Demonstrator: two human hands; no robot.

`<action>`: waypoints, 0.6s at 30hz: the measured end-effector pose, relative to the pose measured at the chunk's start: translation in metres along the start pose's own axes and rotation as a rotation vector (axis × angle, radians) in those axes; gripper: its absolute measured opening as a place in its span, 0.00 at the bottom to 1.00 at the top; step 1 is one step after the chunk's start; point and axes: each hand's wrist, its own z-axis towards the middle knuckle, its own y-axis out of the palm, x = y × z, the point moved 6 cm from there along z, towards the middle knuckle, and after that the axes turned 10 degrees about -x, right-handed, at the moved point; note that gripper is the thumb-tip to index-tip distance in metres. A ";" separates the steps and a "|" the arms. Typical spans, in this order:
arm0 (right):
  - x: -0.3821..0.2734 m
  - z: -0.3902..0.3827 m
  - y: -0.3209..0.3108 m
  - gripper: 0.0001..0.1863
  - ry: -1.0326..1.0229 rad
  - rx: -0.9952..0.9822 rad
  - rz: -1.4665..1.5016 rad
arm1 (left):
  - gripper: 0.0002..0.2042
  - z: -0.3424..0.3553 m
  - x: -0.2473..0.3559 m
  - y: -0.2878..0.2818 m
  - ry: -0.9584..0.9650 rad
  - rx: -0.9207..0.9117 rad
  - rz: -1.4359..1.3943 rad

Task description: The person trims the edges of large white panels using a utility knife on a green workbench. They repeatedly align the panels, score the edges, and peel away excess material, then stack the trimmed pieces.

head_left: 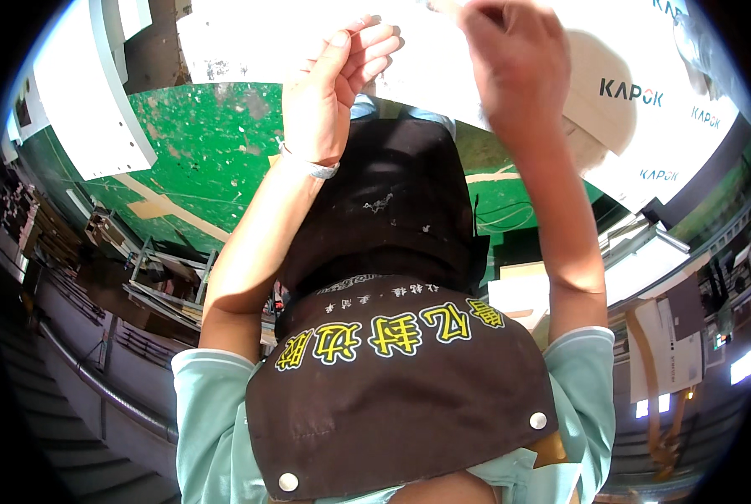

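Note:
My left hand [329, 88] is raised over the near edge of a white sheet [249, 42], palm turned up and inward. Its thumb and forefinger come together around something very thin that I cannot make out, while the other fingers are half curled. To the right, my right hand [518, 71] hangs above the same white surface, close to the upper edge of the view. Motion blurs its bent fingers, and whatever they hold, if anything, is hidden.
Printed white sheeting [598, 126] spreads to the right, with a crumpled clear plastic piece [698, 50] on it. A long white panel with holes [81, 92] stands at left. Metal racks [170, 281] are behind on the left. The green floor [199, 151] is scuffed.

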 end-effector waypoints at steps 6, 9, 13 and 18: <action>-0.031 -0.063 -0.002 0.13 0.139 -0.184 0.387 | 0.16 0.011 -0.005 0.010 -0.011 -0.048 0.128; 0.006 -0.060 -0.019 0.17 0.293 0.007 0.475 | 0.14 0.021 -0.002 0.026 -0.119 -0.096 0.280; 0.044 -0.064 -0.038 0.14 0.487 0.224 0.610 | 0.13 0.031 -0.001 0.026 -0.187 -0.113 0.300; 0.060 -0.078 -0.042 0.12 0.554 0.344 0.713 | 0.13 0.037 0.005 0.012 -0.217 -0.219 0.282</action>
